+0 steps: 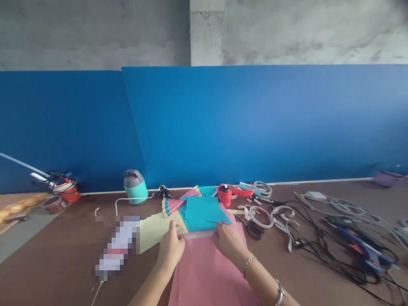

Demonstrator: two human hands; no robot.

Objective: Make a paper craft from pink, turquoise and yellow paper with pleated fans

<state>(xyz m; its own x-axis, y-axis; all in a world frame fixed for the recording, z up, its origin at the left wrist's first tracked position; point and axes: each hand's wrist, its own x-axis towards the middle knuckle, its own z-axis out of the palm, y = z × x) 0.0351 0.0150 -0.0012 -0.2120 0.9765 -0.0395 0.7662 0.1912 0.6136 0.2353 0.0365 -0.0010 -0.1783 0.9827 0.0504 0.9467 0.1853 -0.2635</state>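
Note:
A large sheet of pink paper lies in front of me, its far edge folded over into a narrow pale strip. At the left end of that fold, my left hand is closed with thumb and fingers pressing the paper. My right hand, with bracelets on its wrist, pinches the right end of the same fold. Just beyond the fold rests blue paper. Yellow-green paper sticks out on the left. A pleated striped paper piece in pink, yellow and blue lies behind it.
Black-handled scissors and a white ribbon roll lie to the right, then tangled cables and a blue glue gun. A red tool and a turquoise bottle stand at the back. Left is a blurred-out flat object.

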